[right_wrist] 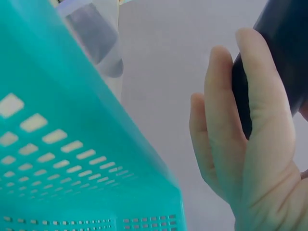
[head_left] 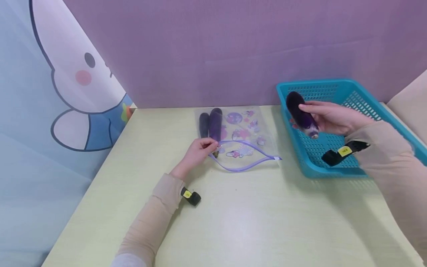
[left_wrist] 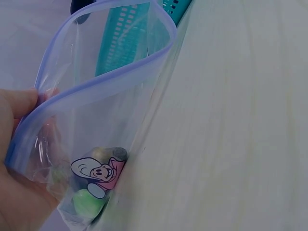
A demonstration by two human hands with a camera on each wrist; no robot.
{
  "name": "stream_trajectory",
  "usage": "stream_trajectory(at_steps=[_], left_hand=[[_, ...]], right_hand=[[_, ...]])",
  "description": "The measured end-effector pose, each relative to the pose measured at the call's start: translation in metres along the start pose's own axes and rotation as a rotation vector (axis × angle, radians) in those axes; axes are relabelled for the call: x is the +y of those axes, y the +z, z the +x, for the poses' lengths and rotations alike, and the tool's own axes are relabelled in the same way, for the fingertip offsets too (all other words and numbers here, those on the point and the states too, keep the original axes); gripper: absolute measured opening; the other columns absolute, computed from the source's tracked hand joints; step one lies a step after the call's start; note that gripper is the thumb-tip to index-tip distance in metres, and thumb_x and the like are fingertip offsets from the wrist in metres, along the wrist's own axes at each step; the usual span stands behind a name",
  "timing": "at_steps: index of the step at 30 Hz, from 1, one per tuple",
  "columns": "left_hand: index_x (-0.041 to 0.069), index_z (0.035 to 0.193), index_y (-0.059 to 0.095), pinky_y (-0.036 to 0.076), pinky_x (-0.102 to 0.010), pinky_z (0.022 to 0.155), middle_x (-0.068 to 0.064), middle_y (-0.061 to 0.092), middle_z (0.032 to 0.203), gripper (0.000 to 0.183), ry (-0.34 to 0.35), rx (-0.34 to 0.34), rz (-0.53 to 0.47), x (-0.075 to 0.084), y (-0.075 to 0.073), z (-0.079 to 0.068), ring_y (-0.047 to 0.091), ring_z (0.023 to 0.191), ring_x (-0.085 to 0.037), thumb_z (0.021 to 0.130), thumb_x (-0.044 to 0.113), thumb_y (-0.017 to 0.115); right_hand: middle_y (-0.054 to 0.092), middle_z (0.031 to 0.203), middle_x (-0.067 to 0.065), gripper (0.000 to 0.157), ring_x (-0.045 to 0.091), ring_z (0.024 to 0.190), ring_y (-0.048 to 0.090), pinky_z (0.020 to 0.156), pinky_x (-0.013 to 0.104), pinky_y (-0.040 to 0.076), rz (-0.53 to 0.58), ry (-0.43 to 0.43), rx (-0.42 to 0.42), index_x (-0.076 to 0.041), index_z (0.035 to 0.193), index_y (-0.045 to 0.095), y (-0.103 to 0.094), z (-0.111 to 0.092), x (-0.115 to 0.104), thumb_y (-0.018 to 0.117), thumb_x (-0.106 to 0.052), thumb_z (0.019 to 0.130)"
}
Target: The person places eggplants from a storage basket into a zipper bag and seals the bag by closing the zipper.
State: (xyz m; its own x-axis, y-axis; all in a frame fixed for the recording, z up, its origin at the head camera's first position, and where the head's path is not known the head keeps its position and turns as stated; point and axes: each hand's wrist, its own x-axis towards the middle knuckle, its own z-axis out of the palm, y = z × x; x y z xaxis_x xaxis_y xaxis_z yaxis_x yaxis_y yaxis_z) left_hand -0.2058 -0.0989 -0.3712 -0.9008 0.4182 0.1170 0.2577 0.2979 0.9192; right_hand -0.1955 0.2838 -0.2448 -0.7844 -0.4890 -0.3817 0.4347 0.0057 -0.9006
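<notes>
A clear zip bag (head_left: 265, 128) with cartoon prints lies on the table, its purple-edged mouth spread apart. Two dark eggplants (head_left: 215, 124) lie side by side within its left part. At the left end of the mouth, my left hand (head_left: 196, 155) pinches the purple rim (left_wrist: 103, 85) between thumb and fingers. Over the left side of the teal basket (head_left: 305, 165), my right hand (head_left: 337, 118) holds another eggplant (head_left: 301, 115), tilted with its pale stem end down toward me. In the right wrist view, fingers (right_wrist: 262, 91) wrap along this eggplant (right_wrist: 291, 43).
The perforated basket stands at the right of the pale table (head_left: 233, 222), close to the purple backdrop (head_left: 207, 52). A blue cloth with a cartoon figure (head_left: 83, 55) hangs at the left. Black camera straps (head_left: 345, 151) circle both wrists.
</notes>
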Motion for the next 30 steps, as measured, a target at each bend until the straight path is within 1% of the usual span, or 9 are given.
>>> stream_trajectory(at_steps=[3,5,7,9,10,16,23,27,30], left_hand=[[-0.01,0.097,0.065,0.039,-0.019,0.065,-0.029,0.061,0.092,0.022,0.003,0.004,0.007,0.0,0.0,0.0,0.046,0.071,-0.01,0.096,0.009,0.054],[-0.009,0.097,0.066,0.039,-0.019,0.065,-0.028,0.062,0.092,0.021,0.003,0.008,0.012,0.0,0.001,0.0,0.047,0.071,-0.01,0.096,0.009,0.055],[-0.009,0.097,0.066,0.039,-0.019,0.065,-0.027,0.063,0.091,0.021,0.004,0.012,0.016,-0.001,0.001,0.0,0.047,0.071,-0.009,0.096,0.009,0.054],[-0.009,0.097,0.066,0.04,-0.019,0.065,-0.027,0.063,0.091,0.021,0.006,0.017,0.013,-0.001,0.001,0.0,0.048,0.071,-0.009,0.096,0.008,0.054],[-0.009,0.097,0.066,0.04,-0.019,0.065,-0.027,0.063,0.09,0.021,0.006,0.019,0.009,-0.001,0.001,0.0,0.049,0.071,-0.008,0.096,0.007,0.054],[-0.01,0.099,0.065,0.041,-0.018,0.065,-0.028,0.064,0.092,0.021,0.008,0.022,-0.003,0.0,0.002,0.0,0.049,0.07,-0.005,0.095,0.007,0.054],[-0.01,0.1,0.064,0.043,-0.019,0.066,-0.029,0.064,0.094,0.021,0.012,0.008,-0.007,0.0,0.005,0.001,0.051,0.071,-0.005,0.095,0.007,0.054],[-0.01,0.1,0.065,0.043,-0.018,0.066,-0.029,0.064,0.094,0.021,0.01,0.005,-0.009,-0.003,0.007,0.001,0.051,0.07,-0.004,0.095,0.007,0.054],[-0.01,0.099,0.065,0.042,-0.018,0.065,-0.029,0.064,0.093,0.021,0.008,0.015,-0.006,-0.005,0.008,0.001,0.051,0.07,-0.004,0.095,0.008,0.055]], right_hand=[[0.062,0.114,0.006,0.057,0.021,0.1,0.066,0.082,0.033,0.054,0.053,-0.008,-0.014,-0.011,0.145,0.004,0.005,0.002,0.001,0.04,-0.021,0.102],[0.063,0.113,0.007,0.058,0.023,0.1,0.066,0.082,0.033,0.054,0.072,-0.004,-0.018,-0.011,0.145,0.003,0.01,0.004,0.001,0.04,-0.021,0.102],[0.064,0.111,0.007,0.064,0.023,0.099,0.067,0.082,0.033,0.054,0.075,0.004,-0.011,-0.012,0.148,-0.003,0.015,0.004,0.0,0.041,-0.021,0.101],[0.064,0.111,0.006,0.07,0.023,0.098,0.067,0.081,0.033,0.054,0.051,0.012,-0.004,-0.011,0.148,-0.009,0.019,0.005,0.0,0.041,-0.022,0.101],[0.065,0.111,0.005,0.07,0.023,0.098,0.067,0.081,0.033,0.054,0.03,0.013,-0.001,-0.011,0.148,-0.01,0.022,0.006,0.0,0.041,-0.023,0.101],[0.064,0.111,0.004,0.067,0.02,0.098,0.066,0.079,0.032,0.055,-0.086,0.017,-0.022,-0.008,0.149,-0.002,0.034,0.01,0.001,0.042,-0.026,0.101],[0.062,0.113,0.006,0.068,0.022,0.1,0.066,0.08,0.032,0.054,-0.138,0.05,-0.027,-0.009,0.15,-0.002,0.053,0.012,0.002,0.042,-0.027,0.101],[0.056,0.119,0.006,0.072,0.021,0.102,0.065,0.084,0.032,0.053,-0.174,0.076,-0.032,-0.011,0.151,-0.007,0.064,0.013,0.006,0.042,-0.027,0.101],[0.047,0.128,0.01,0.078,0.022,0.103,0.064,0.088,0.033,0.052,-0.194,0.104,-0.039,-0.014,0.151,-0.014,0.073,0.016,0.009,0.044,-0.027,0.101]])
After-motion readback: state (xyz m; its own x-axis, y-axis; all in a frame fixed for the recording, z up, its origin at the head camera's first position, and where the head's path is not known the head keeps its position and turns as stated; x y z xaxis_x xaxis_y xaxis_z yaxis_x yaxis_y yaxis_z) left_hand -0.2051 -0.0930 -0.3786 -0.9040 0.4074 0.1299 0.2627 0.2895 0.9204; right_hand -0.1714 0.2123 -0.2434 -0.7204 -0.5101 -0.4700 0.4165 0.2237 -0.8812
